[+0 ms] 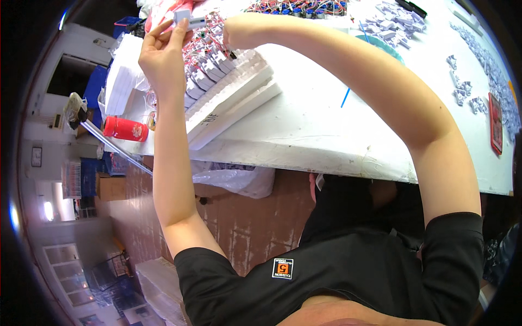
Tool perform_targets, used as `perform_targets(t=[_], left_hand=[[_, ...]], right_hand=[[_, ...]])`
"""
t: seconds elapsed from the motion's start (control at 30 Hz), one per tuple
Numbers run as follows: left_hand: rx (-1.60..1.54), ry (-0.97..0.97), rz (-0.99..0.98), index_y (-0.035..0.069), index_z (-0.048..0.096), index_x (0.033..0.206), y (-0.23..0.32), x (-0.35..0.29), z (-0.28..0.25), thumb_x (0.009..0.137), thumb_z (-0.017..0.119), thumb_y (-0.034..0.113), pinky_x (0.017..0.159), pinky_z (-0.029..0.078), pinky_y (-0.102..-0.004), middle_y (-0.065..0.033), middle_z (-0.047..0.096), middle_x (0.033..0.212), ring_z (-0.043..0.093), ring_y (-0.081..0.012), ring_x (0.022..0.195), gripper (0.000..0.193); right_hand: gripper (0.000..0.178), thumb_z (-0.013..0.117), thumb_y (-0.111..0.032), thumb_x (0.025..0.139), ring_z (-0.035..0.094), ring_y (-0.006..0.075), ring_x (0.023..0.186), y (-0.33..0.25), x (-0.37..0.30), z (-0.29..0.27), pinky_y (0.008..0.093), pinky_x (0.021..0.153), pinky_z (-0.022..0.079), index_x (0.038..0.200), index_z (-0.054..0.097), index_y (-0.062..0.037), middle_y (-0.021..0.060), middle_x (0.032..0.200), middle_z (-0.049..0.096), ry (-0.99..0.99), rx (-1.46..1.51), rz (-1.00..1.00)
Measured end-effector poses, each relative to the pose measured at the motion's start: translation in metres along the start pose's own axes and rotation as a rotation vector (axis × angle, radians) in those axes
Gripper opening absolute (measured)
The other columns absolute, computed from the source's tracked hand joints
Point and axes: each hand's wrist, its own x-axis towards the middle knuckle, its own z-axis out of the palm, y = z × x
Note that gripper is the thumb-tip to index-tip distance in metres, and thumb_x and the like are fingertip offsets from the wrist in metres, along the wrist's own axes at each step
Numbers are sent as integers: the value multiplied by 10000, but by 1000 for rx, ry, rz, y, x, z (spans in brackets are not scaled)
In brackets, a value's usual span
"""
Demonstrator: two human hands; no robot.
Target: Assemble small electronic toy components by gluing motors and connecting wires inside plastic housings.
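My left hand (166, 46) pinches a small white plastic casing (197, 22) with a dark slot between thumb and fingers, at the upper left over the table. Close to its right, my right hand (239, 33) is curled in, its fingertips mostly turned out of sight. What it holds, if anything, is hidden. Below both hands, rows of white plastic units (209, 69) with red and white wires stand in a white foam tray (234, 81).
On the white table (304, 130) lie a foam tray of wired parts (299, 7), loose white casings (392, 24), small pale pieces (462, 89) and a red-edged phone (495, 124). A red can (125, 129) stands by the left edge. Below hangs a plastic bag (244, 182).
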Motion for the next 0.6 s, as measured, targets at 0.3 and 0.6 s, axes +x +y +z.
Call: perform_targets(t=[0.3, 0.6], left_hand=[[531, -303, 42, 8, 679, 1161, 3, -51, 18, 902, 735, 80, 726, 565, -238, -77, 717, 832, 696, -116, 774, 275], [1029, -415, 83, 34, 725, 1069, 7, -47, 36, 860, 740, 240, 717, 552, -362, -153, 733, 808, 721, -283, 731, 294]], right_hand=[[233, 593, -98, 822, 692, 313, 759, 29, 30, -13, 420, 718, 543, 993, 745, -58, 170, 852, 719, 79, 16, 40], [207, 606, -89, 822, 695, 321, 756, 3, 50, -24, 419, 706, 550, 972, 737, -35, 183, 853, 715, 133, -20, 11]])
